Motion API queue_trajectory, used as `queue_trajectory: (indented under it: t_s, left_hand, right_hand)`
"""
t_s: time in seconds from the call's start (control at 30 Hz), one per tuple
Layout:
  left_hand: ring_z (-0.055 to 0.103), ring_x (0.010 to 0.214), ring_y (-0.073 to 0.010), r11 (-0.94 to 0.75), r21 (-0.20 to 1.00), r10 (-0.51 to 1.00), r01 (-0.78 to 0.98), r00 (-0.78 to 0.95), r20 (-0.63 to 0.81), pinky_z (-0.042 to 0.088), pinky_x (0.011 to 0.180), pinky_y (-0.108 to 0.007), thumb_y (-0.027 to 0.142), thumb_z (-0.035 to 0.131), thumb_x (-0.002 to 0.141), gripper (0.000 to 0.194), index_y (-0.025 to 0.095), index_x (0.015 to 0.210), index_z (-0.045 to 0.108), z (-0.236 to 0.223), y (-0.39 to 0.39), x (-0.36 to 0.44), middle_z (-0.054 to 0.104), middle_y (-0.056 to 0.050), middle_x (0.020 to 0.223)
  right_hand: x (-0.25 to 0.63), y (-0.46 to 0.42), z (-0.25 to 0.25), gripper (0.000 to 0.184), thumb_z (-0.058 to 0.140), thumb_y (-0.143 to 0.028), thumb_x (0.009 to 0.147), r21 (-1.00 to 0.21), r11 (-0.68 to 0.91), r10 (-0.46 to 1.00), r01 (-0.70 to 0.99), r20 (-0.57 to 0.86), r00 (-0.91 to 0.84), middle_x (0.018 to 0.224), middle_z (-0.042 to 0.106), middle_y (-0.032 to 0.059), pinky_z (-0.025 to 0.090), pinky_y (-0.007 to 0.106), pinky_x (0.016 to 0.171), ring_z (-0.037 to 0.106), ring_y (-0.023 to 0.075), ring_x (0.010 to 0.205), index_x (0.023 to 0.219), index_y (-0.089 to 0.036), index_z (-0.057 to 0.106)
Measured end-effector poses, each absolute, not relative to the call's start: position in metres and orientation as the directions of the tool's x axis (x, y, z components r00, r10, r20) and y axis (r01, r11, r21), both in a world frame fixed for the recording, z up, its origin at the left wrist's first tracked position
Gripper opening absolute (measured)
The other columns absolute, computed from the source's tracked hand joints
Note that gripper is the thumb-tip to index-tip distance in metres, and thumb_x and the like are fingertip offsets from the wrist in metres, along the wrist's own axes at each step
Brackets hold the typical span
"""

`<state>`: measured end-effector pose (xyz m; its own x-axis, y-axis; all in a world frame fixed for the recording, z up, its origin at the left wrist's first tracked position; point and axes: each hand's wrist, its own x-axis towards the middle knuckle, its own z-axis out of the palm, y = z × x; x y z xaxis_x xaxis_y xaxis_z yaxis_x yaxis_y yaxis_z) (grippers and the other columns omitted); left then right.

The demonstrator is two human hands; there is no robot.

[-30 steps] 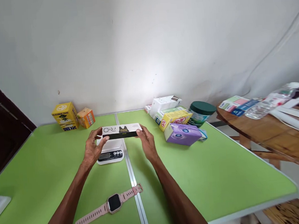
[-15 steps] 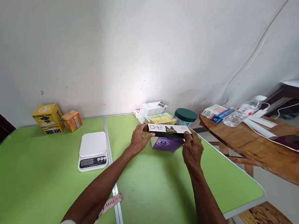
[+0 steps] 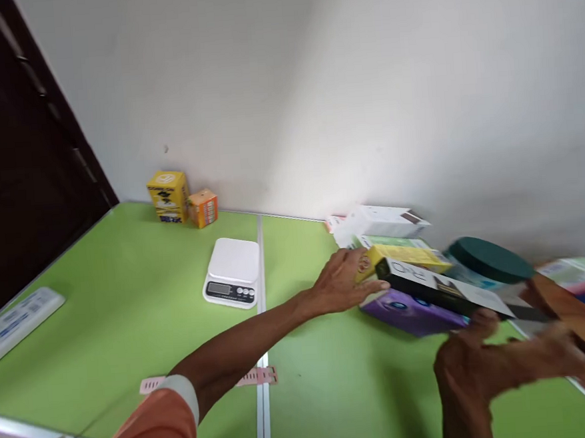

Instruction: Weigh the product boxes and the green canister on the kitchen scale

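A long black-and-white box (image 3: 442, 288) lies slanted on top of a purple box (image 3: 412, 314). My left hand (image 3: 342, 282) is at the left ends of the boxes, thumb stretched out by the corner of the black-and-white box and fingers beside a yellow box (image 3: 410, 256). Its thumb and fingers are apart. My right hand (image 3: 498, 365), smeared by motion, is in front of the right end of the black-and-white box. Its fingers spread rightward, and nothing shows in them.
A white kitchen scale (image 3: 233, 270) stands left of the table's seam, near a pink watch strap (image 3: 258, 376). A yellow carton (image 3: 168, 197) and an orange box (image 3: 203, 208) stand by the wall. A green-lidded tub (image 3: 490, 258), a white carton (image 3: 390, 220) and a power strip (image 3: 24, 321) are around.
The view has turned left. My right hand has let go of the black-and-white box and spread its fingers. The box has come down onto the purple box, and my left hand's grip has loosened.
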<state>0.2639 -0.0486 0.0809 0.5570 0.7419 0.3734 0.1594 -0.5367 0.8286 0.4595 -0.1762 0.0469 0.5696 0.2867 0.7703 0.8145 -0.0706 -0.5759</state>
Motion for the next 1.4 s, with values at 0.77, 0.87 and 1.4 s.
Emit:
queue_trajectory:
  t_s: [0.77,0.87,1.4]
  left_hand:
    - [0.047,0.16,-0.0397,-0.194,0.871,0.928,0.451,-0.202,0.311,0.037,0.133,-0.059,0.029,0.085,0.077,0.093,0.018,0.159,0.043,0.0,0.13,-0.054,0.051,-0.025,0.165]
    - [0.051,0.157,-0.0385,-0.186,0.877,0.919,0.443,-0.239,0.315,0.039,0.132,-0.061,0.032,0.083,0.079,0.084,0.021,0.155,0.048,-0.006,0.139,-0.046,0.057,-0.022,0.161]
    - [0.064,0.134,-0.0327,-0.345,0.832,0.879,0.434,-0.161,0.449,0.058,0.11,-0.046,0.043,0.087,0.085,0.067,0.023,0.143,0.06,0.04,0.089,-0.042,0.068,-0.015,0.139]
  right_hand:
    - [0.11,0.138,0.075,0.144,0.096,-0.077,0.055,-0.858,0.199,0.975,0.474,0.223,-0.006,0.172,0.034,0.0309,0.032,0.072,0.13,0.029,0.0506,0.164,0.167,-0.015,0.032]
    - [0.079,0.169,0.072,0.143,0.096,-0.072,0.054,-0.867,0.17,0.976,0.468,0.214,0.044,0.167,0.036,0.0372,0.032,0.074,0.127,0.031,0.053,0.161,0.163,-0.008,0.029]
    - [0.093,0.093,0.116,0.078,0.091,-0.061,0.065,-0.792,0.193,0.939,0.579,0.321,0.126,0.121,0.07,0.0122,0.059,0.05,0.095,0.07,0.0355,0.11,0.121,-0.025,0.051]
